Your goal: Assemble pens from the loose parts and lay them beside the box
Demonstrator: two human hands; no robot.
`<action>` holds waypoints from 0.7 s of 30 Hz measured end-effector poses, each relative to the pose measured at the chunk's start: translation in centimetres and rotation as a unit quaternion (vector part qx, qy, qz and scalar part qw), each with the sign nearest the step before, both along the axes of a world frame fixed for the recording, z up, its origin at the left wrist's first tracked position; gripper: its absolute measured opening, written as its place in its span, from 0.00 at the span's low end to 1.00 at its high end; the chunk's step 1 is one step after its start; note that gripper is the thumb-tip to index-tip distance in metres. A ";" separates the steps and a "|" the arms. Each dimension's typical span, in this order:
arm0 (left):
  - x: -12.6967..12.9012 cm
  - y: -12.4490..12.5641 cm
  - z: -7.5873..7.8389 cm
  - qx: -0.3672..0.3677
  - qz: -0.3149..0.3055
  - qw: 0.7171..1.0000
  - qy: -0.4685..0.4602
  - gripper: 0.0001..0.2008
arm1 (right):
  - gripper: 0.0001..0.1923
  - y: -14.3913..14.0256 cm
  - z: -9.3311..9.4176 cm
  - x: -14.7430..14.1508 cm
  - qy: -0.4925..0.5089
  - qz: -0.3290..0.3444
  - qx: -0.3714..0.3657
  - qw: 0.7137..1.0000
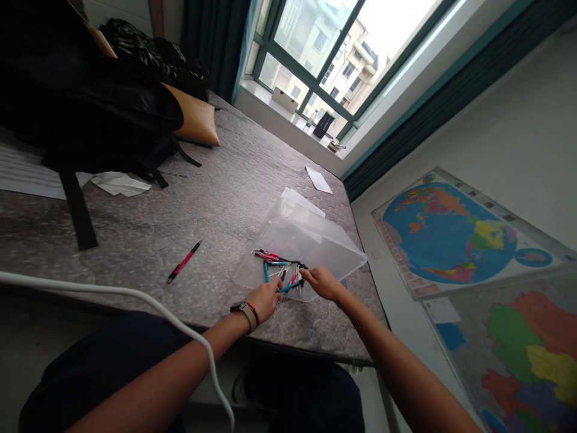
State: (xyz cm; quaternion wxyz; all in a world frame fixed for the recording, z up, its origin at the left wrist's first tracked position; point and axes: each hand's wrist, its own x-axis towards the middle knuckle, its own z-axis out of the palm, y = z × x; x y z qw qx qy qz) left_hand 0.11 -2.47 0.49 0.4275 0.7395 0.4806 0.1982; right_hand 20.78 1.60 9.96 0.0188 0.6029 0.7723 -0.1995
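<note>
A clear plastic box lies tipped on the mattress, and several pens are in its near part. Among them are red pens and teal pens with black ends. My left hand, wearing a wristband, is closed at the box's near edge with its fingertips on one end of a teal pen. To the right, my right hand is closed over the pens, thumb near a black pen end; what it grips is too small to make out. A red and black pen lies alone, left of the box.
A black bag with straps sits at the far left beside crumpled paper and a tan cushion. White paper lies behind the box. A white cable crosses in front. Maps hang along the right wall.
</note>
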 end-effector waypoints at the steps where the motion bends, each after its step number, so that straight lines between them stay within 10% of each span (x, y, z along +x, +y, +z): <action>1: 0.0 0.0 0.0 0.004 0.000 1.000 -0.001 0.10 | 0.31 0.0 0.2 0.1 -0.008 -0.008 0.002 1.000; 8: 0.2 -0.1 0.0 -0.003 -0.003 1.000 -0.022 0.10 | 0.14 -0.7 1.5 0.6 0.105 0.024 -0.047 0.993; 21: 0.8 -1.0 -0.1 0.000 0.007 1.000 -0.002 0.13 | 0.17 -1.4 0.8 -0.5 0.021 0.039 0.011 0.999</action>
